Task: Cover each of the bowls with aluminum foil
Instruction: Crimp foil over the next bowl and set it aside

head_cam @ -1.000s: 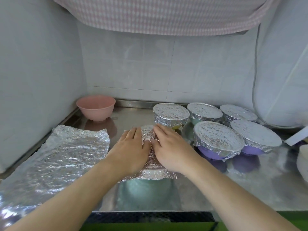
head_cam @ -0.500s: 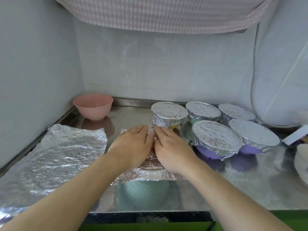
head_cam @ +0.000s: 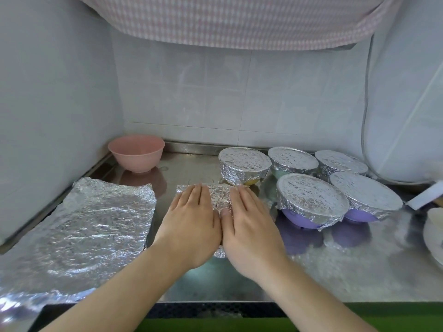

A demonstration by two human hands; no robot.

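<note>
On my far left a loose foil sheet lies flat on the steel counter, crinkled and dull-bright, its long axis running from the front edge back toward the wall. Behind it, in the corner, a smooth pink bowl stands upright and uncovered, mirrored in the metal. In the middle I see my left hand and right hand lying palms down, side by side and touching at the thumbs, on a foil piece spread over a bowl I cannot make out beneath them; the fingers of both are straight and close together, pressing flat, pinching nothing. That foil shows as a wrinkled strip between and beyond the fingertips, its far edge running left to right. To the right stand five covered bowls: a foil-capped yellow one just past my right fingertips, a green one and another along the back, and two purple bowls in front, their round foil tops drawn flat, edges crimped down. The counter is scuffed and reflective; white tiled walls close it in, and a checked cloth hangs above.
</note>
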